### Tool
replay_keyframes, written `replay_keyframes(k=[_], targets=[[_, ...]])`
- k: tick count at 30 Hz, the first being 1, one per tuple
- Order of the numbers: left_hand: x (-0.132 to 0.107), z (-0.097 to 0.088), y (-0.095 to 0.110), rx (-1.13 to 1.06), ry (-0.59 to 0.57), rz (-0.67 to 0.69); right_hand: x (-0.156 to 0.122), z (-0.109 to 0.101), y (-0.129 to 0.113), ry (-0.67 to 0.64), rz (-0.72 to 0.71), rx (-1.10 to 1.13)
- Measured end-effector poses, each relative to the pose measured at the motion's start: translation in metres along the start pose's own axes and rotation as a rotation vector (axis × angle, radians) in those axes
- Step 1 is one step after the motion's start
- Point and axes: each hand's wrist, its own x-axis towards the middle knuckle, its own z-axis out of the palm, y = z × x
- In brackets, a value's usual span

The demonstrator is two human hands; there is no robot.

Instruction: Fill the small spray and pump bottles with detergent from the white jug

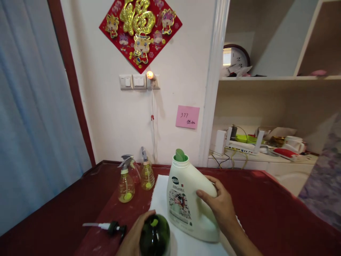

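A large white detergent jug [186, 199] with an open green spout stands upright on a white cloth [162, 193] on the red table. My right hand [220, 206] is wrapped round the jug's handle side. My left hand [133, 238] grips a dark green bottle [155, 235] at the bottom edge, its open mouth facing up. A black pump head [113, 227] with a white tube lies on the table just left of that hand.
Two small yellowish spray bottles [126, 185] [147, 174] stand at the back of the red table [266, 213], near the wall. A blue curtain [32, 117] hangs on the left. Cluttered shelves [266, 149] with a clock sit to the right.
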Motion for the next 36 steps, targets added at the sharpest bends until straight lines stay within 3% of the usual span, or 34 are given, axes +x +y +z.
replay_keyframes(k=[5,10,17,22,26,36], targets=[[0.036,0.005,0.033,0.007,0.041,0.014,0.006,-0.034,-0.036,0.060,-0.023,-0.100],[0.068,0.025,0.061,0.030,0.040,-0.055,0.016,-0.073,-0.068,0.093,-0.093,-0.360],[0.084,0.057,0.030,0.035,0.057,-0.080,0.022,-0.104,-0.079,-0.002,-0.175,-0.669],[0.081,0.060,0.021,0.032,0.064,-0.056,0.022,-0.108,-0.074,-0.190,-0.166,-0.799],[0.081,0.060,0.021,0.046,0.066,-0.035,0.021,-0.102,-0.072,-0.319,-0.241,-0.915],[0.081,0.059,0.019,0.064,0.050,0.003,0.019,-0.088,-0.071,-0.393,-0.357,-1.098]])
